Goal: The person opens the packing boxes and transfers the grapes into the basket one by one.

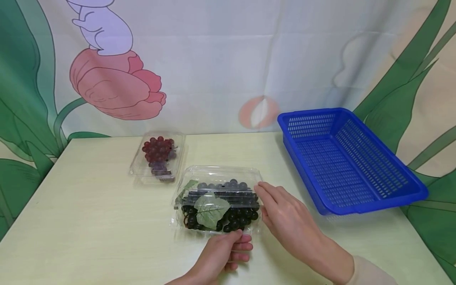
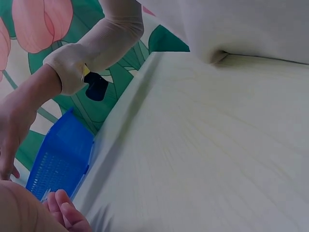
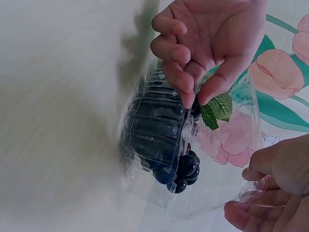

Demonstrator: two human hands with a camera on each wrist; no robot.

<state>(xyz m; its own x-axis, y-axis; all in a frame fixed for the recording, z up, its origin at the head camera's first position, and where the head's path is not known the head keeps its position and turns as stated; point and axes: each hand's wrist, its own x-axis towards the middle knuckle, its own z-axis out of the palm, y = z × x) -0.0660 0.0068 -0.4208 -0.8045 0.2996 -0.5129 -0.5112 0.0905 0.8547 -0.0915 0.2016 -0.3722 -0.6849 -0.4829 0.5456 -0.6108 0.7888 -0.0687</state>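
A clear plastic clamshell box (image 1: 222,171) holds dark grapes (image 1: 236,221) and green leaves (image 1: 211,211) near the table's middle. Its hinged lid stands partly raised, tilted away from the base in the right wrist view. At the near rim, my left hand (image 1: 224,251) pinches the base's edge between thumb and forefinger, its other fingers loosely curled. My right hand (image 1: 293,223) grips the lid at its right edge; thumb and fingers lie on either side of the plastic in the right wrist view. The left wrist view shows only parts of both hands and misses the grapes.
Behind and left of the box lies another clear box (image 1: 137,168) with red and purple grapes (image 1: 159,150). A blue slotted basket (image 1: 310,182) stands at the right side of the pale table (image 1: 89,221). A printed curtain (image 1: 213,79) hangs along the back edge.
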